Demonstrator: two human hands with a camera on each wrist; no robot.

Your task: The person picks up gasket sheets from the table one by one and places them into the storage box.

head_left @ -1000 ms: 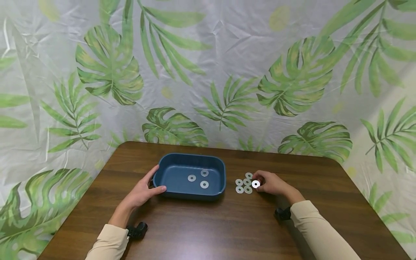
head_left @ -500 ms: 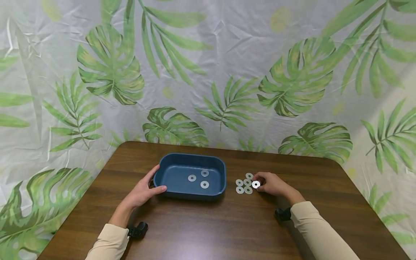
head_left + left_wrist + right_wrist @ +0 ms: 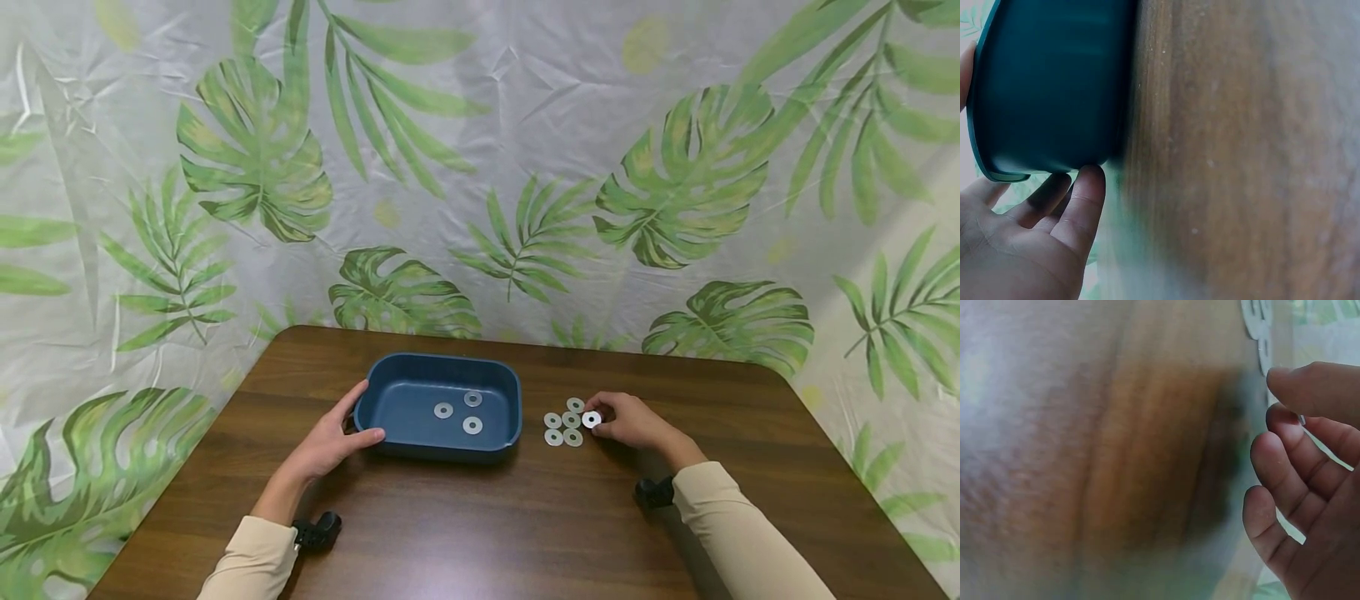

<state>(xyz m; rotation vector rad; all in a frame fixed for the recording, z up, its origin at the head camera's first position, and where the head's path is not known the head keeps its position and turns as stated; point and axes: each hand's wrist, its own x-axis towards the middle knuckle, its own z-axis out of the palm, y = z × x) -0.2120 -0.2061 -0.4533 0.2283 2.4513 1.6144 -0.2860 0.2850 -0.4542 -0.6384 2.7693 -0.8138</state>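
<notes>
Relative to the earlier frame, the right hand (image 3: 630, 423) and the flat silver metal washer (image 3: 592, 414) in its fingers have shifted slightly away from the person; the left hand (image 3: 322, 446) and the tray keep their positions.

Left side: the left hand is spread wide. Its thumb touches the near left corner of the deep blue rectangular tray with rounded corners (image 3: 397, 408); its fingers touch the tray's left end wall. A black wrist device (image 3: 318, 532) is worn below this hand, beside a beige sleeve (image 3: 251, 554).

Centre: the tray rests on the dark brown wood-grain table (image 3: 465, 533), between the hands. Three silver washers (image 3: 437, 411) lie flat and apart inside it, beyond the left thumb tip.

Right side: five loose silver washers (image 3: 565, 421) lie grouped on the table, between the tray and the right fingertips. The right hand is narrowed, pinching one washer between thumb and fingers, its face visible from above. Contact between that washer and the table cannot be determined.
</notes>
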